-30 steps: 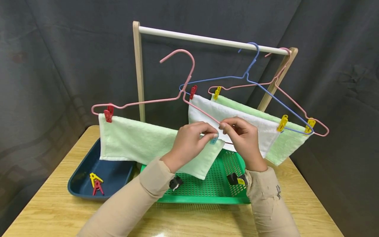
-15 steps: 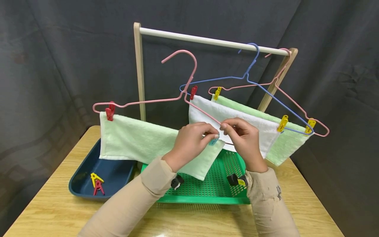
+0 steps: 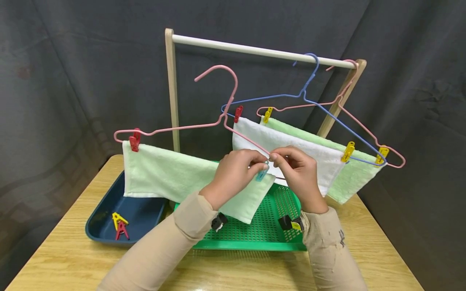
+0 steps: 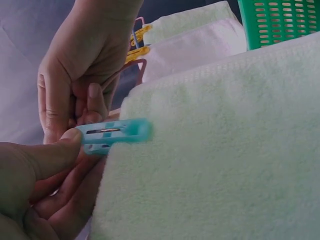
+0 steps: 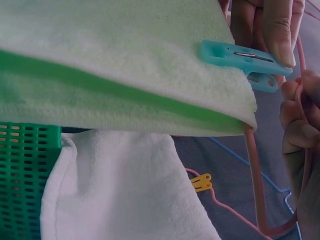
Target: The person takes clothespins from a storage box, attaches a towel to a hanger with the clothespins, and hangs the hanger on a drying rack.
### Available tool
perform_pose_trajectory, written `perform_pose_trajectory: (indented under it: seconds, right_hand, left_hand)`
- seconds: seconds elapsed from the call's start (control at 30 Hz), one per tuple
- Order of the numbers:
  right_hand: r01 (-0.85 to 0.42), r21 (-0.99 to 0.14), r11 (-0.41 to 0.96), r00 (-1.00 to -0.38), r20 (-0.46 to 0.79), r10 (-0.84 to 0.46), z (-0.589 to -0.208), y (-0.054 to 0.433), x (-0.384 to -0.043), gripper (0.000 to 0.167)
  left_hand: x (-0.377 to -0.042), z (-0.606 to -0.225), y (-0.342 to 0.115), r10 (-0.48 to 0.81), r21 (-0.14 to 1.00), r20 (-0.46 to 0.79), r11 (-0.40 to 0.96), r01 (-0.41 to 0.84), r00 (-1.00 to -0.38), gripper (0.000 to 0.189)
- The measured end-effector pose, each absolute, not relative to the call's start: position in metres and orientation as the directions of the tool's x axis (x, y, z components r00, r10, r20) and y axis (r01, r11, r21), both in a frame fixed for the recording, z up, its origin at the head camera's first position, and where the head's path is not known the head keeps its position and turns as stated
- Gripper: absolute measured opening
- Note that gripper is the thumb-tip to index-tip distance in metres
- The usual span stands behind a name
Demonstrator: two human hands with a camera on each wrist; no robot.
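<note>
A pale green towel lies folded over the lower bar of a pink hanger, with a red clothespin at its left end. Near the towel's right end, my left hand pinches a teal clothespin between thumb and fingers. The clothespin's jaws sit over the towel's folded edge, as the right wrist view also shows. My right hand grips the hanger's sloping right arm close by. The hanger's right end is partly hidden behind that hand; its bent wire corner shows in the right wrist view.
Behind stands a rack with a white rail. From it hang a blue hanger with a white towel and another pink hanger with a green towel. A dark blue tray holds yellow and red clothespins beside a green basket.
The held hanger's hook has tipped slightly left and down, its left end a little lower than half a second ago. More of the teal clothespin shows below my left fingertips. Both hands keep their grips.
</note>
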State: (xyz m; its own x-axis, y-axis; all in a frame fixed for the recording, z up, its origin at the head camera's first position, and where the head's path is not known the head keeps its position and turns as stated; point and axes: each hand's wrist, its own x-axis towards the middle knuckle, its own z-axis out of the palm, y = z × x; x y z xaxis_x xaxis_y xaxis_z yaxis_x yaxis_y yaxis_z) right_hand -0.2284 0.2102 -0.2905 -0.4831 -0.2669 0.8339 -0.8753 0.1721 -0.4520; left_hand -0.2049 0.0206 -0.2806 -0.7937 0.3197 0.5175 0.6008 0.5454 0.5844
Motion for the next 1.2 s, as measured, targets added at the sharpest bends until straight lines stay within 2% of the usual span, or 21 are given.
perform_pose_trajectory:
  seconds: [0.4,0.67,1.0,1.2]
  right_hand:
    - [-0.88,-0.445,0.167,-0.474,0.839,-0.268,-0.293,0.2106,-0.2307,0.017]
    - [-0.879,-0.441,0.182,-0.475,0.839,-0.265,-0.295,0.2102,-0.2314,0.019]
    - [-0.879,-0.434,0.196,-0.474,0.837,-0.272,-0.2934,0.2103,-0.2299,0.02]
    - [-0.864,-0.454,0.217,-0.5,0.821,-0.276,-0.2933,0.2119,-0.2295,0.011]
  left_hand:
    - [-0.2056,-0.2812,0.0197,0.365,0.61,0.45,0.541,0.579,-0.815,0.025]
    - [-0.2047,-0.2845,0.0209,0.369,0.597,0.45,0.553,0.581,-0.813,0.03]
    - [-0.2005,-0.2847,0.0223,0.374,0.521,0.48,0.607,0.601,-0.793,0.03]
    - [-0.1987,-0.2857,0.0216,0.364,0.528,0.474,0.611,0.59,-0.802,0.033]
